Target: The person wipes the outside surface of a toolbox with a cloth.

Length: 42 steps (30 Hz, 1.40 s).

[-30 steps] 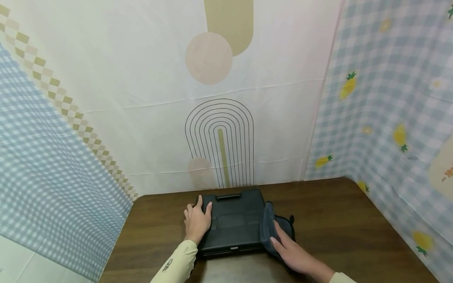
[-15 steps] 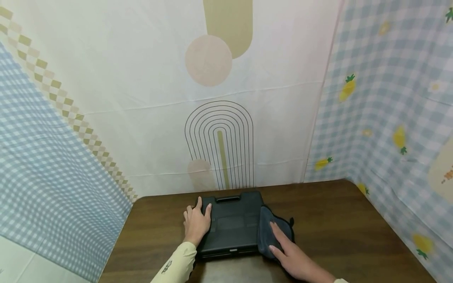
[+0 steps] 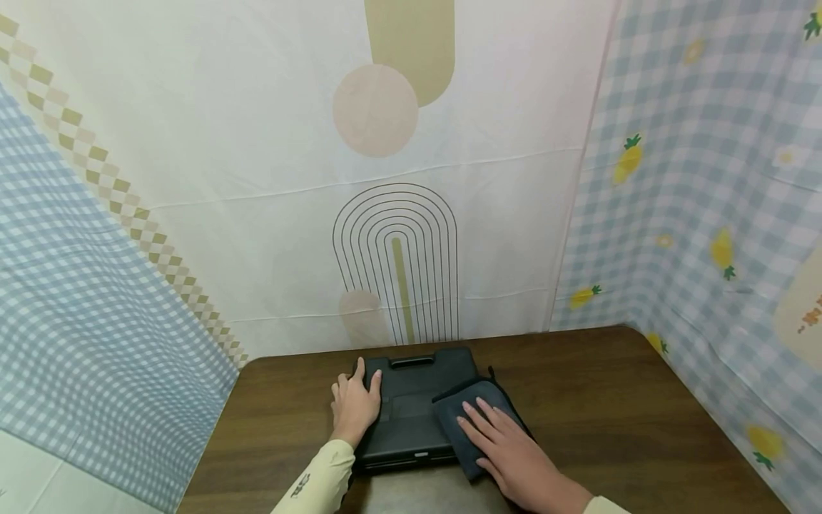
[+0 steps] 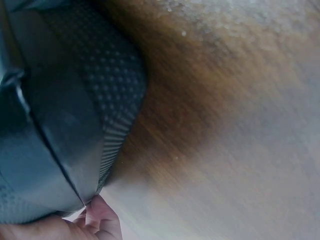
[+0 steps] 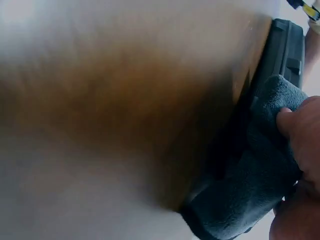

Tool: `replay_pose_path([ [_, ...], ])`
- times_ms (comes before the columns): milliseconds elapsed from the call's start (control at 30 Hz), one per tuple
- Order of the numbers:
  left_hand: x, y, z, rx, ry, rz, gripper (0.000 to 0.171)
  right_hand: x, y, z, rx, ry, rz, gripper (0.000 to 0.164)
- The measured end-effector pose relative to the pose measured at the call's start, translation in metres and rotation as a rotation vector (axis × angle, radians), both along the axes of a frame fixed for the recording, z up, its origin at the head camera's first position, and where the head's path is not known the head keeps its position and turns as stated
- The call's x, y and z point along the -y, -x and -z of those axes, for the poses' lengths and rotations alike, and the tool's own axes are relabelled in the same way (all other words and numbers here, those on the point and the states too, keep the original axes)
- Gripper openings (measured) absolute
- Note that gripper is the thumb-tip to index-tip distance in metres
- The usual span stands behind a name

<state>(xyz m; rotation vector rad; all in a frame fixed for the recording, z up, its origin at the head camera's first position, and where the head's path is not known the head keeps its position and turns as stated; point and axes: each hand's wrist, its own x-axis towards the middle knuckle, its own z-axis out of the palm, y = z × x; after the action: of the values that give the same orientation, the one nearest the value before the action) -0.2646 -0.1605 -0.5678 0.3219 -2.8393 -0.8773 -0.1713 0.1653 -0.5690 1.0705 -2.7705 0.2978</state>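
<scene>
A black hard plastic case (image 3: 411, 425) lies flat on the table, handle side away from me and a small latch on its near edge. My left hand (image 3: 354, 407) grips its left side, thumb on the lid and the other fingers over the edge; the left wrist view shows fingertips at a corner of the case. A folded grey-blue cleaning cloth (image 3: 454, 410) with dark edging covers the lid's right part and hangs over the near right corner. My right hand (image 3: 510, 457) presses on the cloth with its fingers extended. In the right wrist view, the thumb lies on the fuzzy cloth (image 5: 250, 185).
The brown wooden table (image 3: 610, 400) extends to both sides of the case. Behind it hangs a pale patterned curtain (image 3: 270, 178). Blue checked cloths (image 3: 681, 214) enclose the sides, the right one printed with pineapples.
My right hand has moved left and flattened, bringing the cloth from the case's right side further over the lid. My left hand keeps its hold, and the case stays in place.
</scene>
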Motion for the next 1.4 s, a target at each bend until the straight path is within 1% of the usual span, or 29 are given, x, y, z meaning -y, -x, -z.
replay_pose_path([
  [100,0.0,0.001,0.001,0.0,0.001,0.0,0.065,0.0,0.005,-0.002,-0.055,-0.041,-0.051,0.078],
  [167,-0.001,0.0,0.001,0.0,-0.003,0.001,0.065,-0.001,0.008,-0.003,-0.07,-0.055,-0.072,0.078],
  [333,0.0,0.0,0.0,0.008,-0.005,0.003,0.066,-0.006,0.02,-0.005,-0.058,-0.082,-0.108,0.078],
  [500,0.001,0.0,-0.001,0.008,0.015,0.004,0.065,-0.005,0.034,-0.008,-0.048,-0.104,-0.172,0.079],
  [600,0.002,0.0,-0.003,0.012,0.035,0.011,0.066,-0.003,0.039,-0.008,-0.045,-0.138,-0.2,0.08],
  [700,0.002,0.001,-0.004,0.006,0.059,0.021,0.066,0.0,0.04,-0.006,-0.064,-0.183,-0.204,0.079],
  [800,0.001,0.001,-0.004,-0.008,0.082,0.025,0.066,0.008,0.039,-0.003,-0.113,-0.228,-0.198,0.078],
  [933,-0.001,0.001,-0.005,-0.016,0.103,0.025,0.065,0.025,0.036,-0.001,-0.181,-0.282,-0.204,0.078],
  [1167,-0.004,-0.001,-0.005,-0.019,0.125,0.029,0.064,0.064,0.032,0.0,-0.25,-0.298,-0.225,0.079],
  [1267,-0.004,0.0,-0.004,-0.026,0.145,0.023,0.064,0.073,0.031,0.0,-0.272,-0.3,-0.22,0.08],
  [1400,-0.003,0.0,-0.002,-0.041,0.166,0.02,0.062,0.078,0.03,0.002,-0.265,-0.282,-0.214,0.081],
])
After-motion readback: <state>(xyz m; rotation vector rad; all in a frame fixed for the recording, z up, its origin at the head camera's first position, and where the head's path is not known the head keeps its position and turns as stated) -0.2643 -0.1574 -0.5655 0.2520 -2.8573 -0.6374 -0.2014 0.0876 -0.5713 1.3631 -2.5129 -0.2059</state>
